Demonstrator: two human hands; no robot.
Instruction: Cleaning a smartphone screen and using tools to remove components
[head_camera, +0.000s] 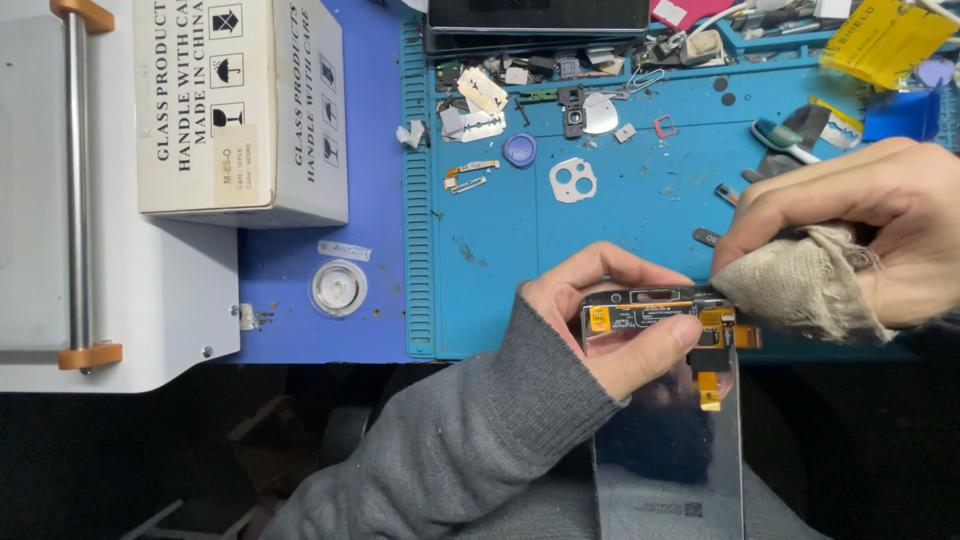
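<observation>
My left hand (610, 315), in a grey knit sleeve, grips the top end of a phone display panel (668, 445) with a glossy back and orange flex cables near its upper edge. The panel hangs over the front edge of the blue work mat (500, 300). My right hand (860, 215) holds a beige cloth (800, 285) bunched in its fingers and presses it against the panel's top right corner.
Small phone parts lie on the mat: a camera bezel (573, 180), a blue round cap (519, 150), razor blades (480, 105), screws and brackets. A white cardboard box (240, 105) and a white machine (100, 200) stand at left. A yellow packet (885, 40) lies top right.
</observation>
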